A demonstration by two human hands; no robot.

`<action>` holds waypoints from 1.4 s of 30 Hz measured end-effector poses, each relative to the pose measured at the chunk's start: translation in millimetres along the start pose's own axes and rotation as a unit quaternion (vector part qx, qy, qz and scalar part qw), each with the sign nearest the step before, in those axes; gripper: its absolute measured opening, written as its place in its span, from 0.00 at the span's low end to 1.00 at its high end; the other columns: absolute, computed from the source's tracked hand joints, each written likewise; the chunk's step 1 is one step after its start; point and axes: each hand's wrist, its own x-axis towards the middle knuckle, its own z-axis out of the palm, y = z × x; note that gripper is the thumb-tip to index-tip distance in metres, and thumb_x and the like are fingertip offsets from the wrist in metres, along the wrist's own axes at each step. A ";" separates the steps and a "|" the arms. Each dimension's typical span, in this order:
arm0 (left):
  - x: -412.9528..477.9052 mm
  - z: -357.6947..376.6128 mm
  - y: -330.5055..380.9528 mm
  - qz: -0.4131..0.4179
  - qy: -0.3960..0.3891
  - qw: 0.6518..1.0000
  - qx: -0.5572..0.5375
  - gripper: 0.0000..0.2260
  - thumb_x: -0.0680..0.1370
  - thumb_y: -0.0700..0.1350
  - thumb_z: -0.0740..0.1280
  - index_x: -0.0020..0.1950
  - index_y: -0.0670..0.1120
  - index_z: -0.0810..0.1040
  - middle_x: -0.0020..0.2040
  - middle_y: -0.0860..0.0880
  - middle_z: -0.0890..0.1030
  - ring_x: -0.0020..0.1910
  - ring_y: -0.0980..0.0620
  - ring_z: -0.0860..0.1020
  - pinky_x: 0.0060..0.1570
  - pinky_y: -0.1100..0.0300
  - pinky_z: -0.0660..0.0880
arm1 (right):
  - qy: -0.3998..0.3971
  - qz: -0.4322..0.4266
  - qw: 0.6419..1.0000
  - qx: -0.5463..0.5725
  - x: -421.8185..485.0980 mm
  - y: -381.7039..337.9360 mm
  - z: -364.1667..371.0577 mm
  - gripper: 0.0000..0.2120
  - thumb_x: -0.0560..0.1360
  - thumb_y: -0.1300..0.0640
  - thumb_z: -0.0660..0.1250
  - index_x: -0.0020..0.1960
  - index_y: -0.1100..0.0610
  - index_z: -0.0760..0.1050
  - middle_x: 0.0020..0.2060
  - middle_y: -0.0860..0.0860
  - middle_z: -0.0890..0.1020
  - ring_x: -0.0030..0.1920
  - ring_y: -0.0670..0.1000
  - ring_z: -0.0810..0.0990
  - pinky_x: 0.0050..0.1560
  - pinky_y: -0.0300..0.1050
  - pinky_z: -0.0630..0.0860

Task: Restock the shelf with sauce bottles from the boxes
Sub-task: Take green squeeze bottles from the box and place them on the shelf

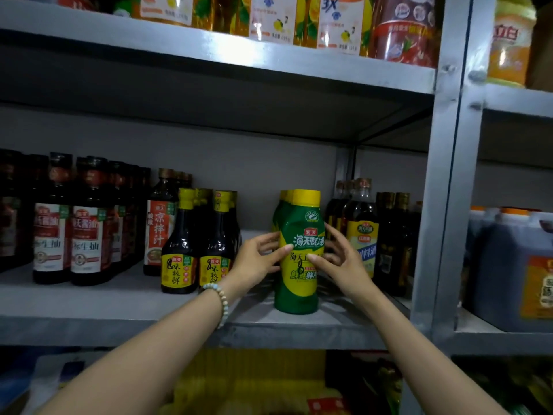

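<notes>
A green and yellow sauce bottle (299, 290) with a yellow cap stands upright near the front edge of the middle shelf (119, 307). My left hand (257, 262) holds its left side, thumb on the label and fingers curved round behind. On the other side, my right hand (341, 262) has its thumb on the label and its fingers spread round the bottle. More green bottles of the same kind (282, 211) stand in a row right behind it.
Small dark bottles with yellow labels (179, 265) stand left of my left hand, and taller soy bottles (86, 235) further left. Dark cooking-wine bottles (365, 235) stand close on the right. A steel upright (440, 205) bounds the bay. Large jugs (508, 265) fill the adjoining bay.
</notes>
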 end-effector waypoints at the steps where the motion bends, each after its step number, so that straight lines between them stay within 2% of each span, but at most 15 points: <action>1: 0.1 -0.2 0.0 -0.003 -0.001 1.000 -0.002 0.24 0.73 0.43 0.72 0.67 0.43 0.72 0.61 0.43 0.79 0.57 0.47 0.79 0.55 0.45 0.78 | -0.002 -0.001 1.000 -0.002 0.4 0.5 0.0 0.30 0.70 0.62 0.72 0.64 0.41 0.66 0.59 0.51 0.79 0.58 0.51 0.80 0.58 0.47 0.78; 5: -0.8 1.1 -0.6 -0.007 -0.001 1.000 -0.009 0.24 0.72 0.43 0.72 0.68 0.43 0.72 0.62 0.42 0.78 0.58 0.46 0.79 0.56 0.45 0.77 | -0.005 0.000 1.000 -0.005 2.5 0.0 -0.3 0.30 0.71 0.64 0.72 0.64 0.41 0.65 0.59 0.53 0.79 0.57 0.51 0.80 0.56 0.44 0.79; 11: -2.2 2.1 -0.2 -0.008 -0.001 1.000 0.006 0.25 0.73 0.44 0.72 0.68 0.45 0.71 0.63 0.42 0.77 0.58 0.45 0.79 0.54 0.46 0.78 | -0.011 0.014 1.000 -0.011 3.8 1.4 -7.2 0.31 0.71 0.62 0.72 0.68 0.45 0.65 0.59 0.57 0.79 0.57 0.54 0.80 0.54 0.45 0.80; 21: -9.1 5.6 1.2 -0.014 0.000 1.000 0.013 0.24 0.75 0.44 0.69 0.70 0.45 0.69 0.63 0.42 0.77 0.60 0.46 0.78 0.54 0.49 0.78 | -0.004 0.013 1.000 -0.014 -0.1 3.3 -3.0 0.32 0.72 0.62 0.71 0.70 0.44 0.63 0.61 0.55 0.78 0.58 0.52 0.80 0.57 0.45 0.78; 23: -15.3 5.2 0.3 -0.014 0.002 0.999 0.037 0.22 0.76 0.44 0.68 0.69 0.44 0.69 0.61 0.43 0.78 0.59 0.47 0.78 0.48 0.56 0.80 | -0.004 0.015 1.000 -0.014 -1.3 1.9 -1.5 0.32 0.72 0.62 0.71 0.70 0.44 0.63 0.61 0.55 0.78 0.59 0.53 0.79 0.57 0.45 0.78; 25: -22.4 0.9 -2.0 -0.001 0.013 0.997 0.074 0.19 0.77 0.45 0.67 0.67 0.43 0.71 0.59 0.43 0.80 0.57 0.48 0.79 0.43 0.60 0.79 | -0.001 0.022 1.000 -0.016 -4.0 0.2 0.9 0.31 0.73 0.62 0.70 0.69 0.44 0.63 0.62 0.55 0.77 0.59 0.52 0.79 0.56 0.42 0.78; 27: -30.8 -8.2 -4.7 0.018 0.028 0.993 0.116 0.17 0.77 0.47 0.67 0.64 0.44 0.73 0.57 0.44 0.81 0.54 0.51 0.79 0.46 0.60 0.78 | 0.009 0.039 0.999 -0.021 -9.5 -1.0 2.0 0.30 0.74 0.62 0.69 0.70 0.45 0.62 0.63 0.56 0.75 0.59 0.51 0.78 0.53 0.37 0.78; 30: -45.2 -26.6 -6.4 0.036 0.031 0.982 0.184 0.17 0.77 0.49 0.66 0.65 0.46 0.73 0.57 0.49 0.80 0.55 0.54 0.77 0.55 0.59 0.75 | 0.016 0.066 0.997 -0.037 -22.6 -6.1 1.5 0.35 0.74 0.59 0.69 0.75 0.48 0.56 0.68 0.55 0.70 0.65 0.52 0.73 0.57 0.40 0.75; 35: -69.9 -59.2 -4.8 0.062 0.020 0.961 0.270 0.17 0.79 0.51 0.63 0.66 0.47 0.72 0.55 0.52 0.80 0.53 0.57 0.77 0.46 0.71 0.70 | 0.037 0.090 0.993 -0.072 -47.1 -19.9 13.7 0.36 0.75 0.58 0.68 0.77 0.51 0.51 0.73 0.54 0.64 0.67 0.51 0.70 0.57 0.42 0.72; 37: -80.9 -75.1 -1.1 0.075 0.015 0.952 0.295 0.18 0.79 0.53 0.62 0.67 0.47 0.71 0.56 0.52 0.79 0.54 0.56 0.77 0.47 0.69 0.71 | 0.051 0.092 0.990 -0.097 -58.2 -30.6 23.8 0.37 0.75 0.56 0.68 0.77 0.51 0.51 0.74 0.53 0.62 0.69 0.52 0.68 0.60 0.44 0.70; 41: -113.9 -116.9 0.8 0.086 -0.021 0.930 0.356 0.21 0.78 0.57 0.60 0.68 0.50 0.69 0.62 0.52 0.77 0.60 0.53 0.75 0.58 0.53 0.74 | 0.074 0.102 0.981 -0.148 -86.7 -55.7 56.0 0.37 0.75 0.51 0.67 0.77 0.50 0.50 0.75 0.51 0.61 0.71 0.52 0.65 0.65 0.45 0.67; 42: -124.1 -129.0 1.3 0.090 -0.031 0.922 0.374 0.21 0.78 0.58 0.60 0.69 0.50 0.69 0.63 0.52 0.76 0.60 0.53 0.75 0.59 0.52 0.74 | 0.081 0.097 0.979 -0.159 -94.2 -62.1 68.1 0.38 0.74 0.50 0.67 0.77 0.50 0.50 0.74 0.51 0.61 0.72 0.52 0.65 0.67 0.46 0.66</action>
